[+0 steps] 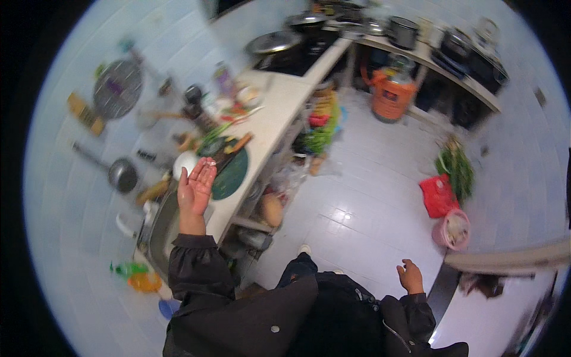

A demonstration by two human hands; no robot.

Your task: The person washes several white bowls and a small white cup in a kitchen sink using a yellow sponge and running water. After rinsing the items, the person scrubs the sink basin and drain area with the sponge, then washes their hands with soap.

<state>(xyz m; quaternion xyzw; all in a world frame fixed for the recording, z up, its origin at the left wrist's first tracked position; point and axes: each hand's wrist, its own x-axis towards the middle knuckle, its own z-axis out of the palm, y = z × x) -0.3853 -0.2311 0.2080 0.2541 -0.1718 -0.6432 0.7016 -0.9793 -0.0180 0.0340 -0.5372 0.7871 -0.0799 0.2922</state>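
Note:
My left hand (196, 192) is raised palm up beside the counter, fingers extended, with a small shiny, pale spot or scrap at the fingertips; which it is cannot be told. Behind it lie a round green cutting board (234, 176) and a white bowl or dish (185, 164). A dark-bladed cleaver or knife with a wooden handle (242, 143) lies on the board, blurred, near yellowish pieces. Green stalks (214, 137) and red peppers (234, 119) are farther along the counter. Low at my other side, my right hand (410, 276) hangs over the floor with fingers loosely curled, grasping nothing visible.
A sink (163, 232) adjoins the counter (272, 100). A lidded wok (274, 43) stands on the stove. An orange gas cylinder (392, 96) sits under the far shelf. By the right wall are leafy greens (459, 172), a red bag (438, 196) and a pink bin (441, 232).

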